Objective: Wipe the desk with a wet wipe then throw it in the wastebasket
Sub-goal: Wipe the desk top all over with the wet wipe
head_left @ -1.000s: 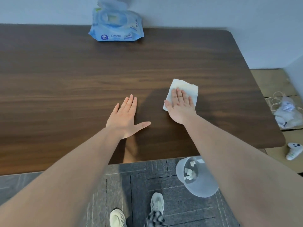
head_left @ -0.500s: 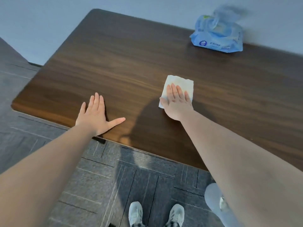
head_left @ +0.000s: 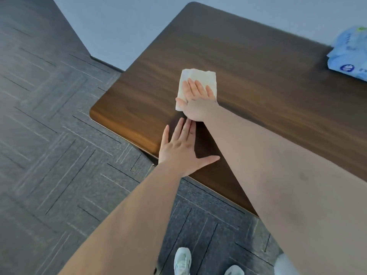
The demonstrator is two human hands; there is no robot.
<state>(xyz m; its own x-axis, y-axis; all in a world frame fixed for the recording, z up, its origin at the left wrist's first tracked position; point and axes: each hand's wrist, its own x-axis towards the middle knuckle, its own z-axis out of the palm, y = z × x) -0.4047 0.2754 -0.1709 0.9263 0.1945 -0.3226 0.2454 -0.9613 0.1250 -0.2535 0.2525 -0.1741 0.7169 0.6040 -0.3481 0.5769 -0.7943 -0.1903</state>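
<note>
The right hand (head_left: 199, 105) lies flat, palm down, on a folded white wet wipe (head_left: 198, 81), fingers spread straight and pressing it against the dark wooden worktop (head_left: 258, 80); nothing is pinched, the wipe is only held under the palm and fingers. The wipe sits near the worktop's left end, its far edge showing beyond the fingertips. The left hand (head_left: 181, 149) rests flat on the worktop's near edge just in front of the right hand, fingers together and straight, thumb splayed out to the right, its grip holding nothing. A blue pack of wipes (head_left: 351, 56) lies at the far right edge of the view, well apart from both hands. Below, two light shoes (head_left: 182, 262) stand on grey carpet tiles (head_left: 59, 135).
</note>
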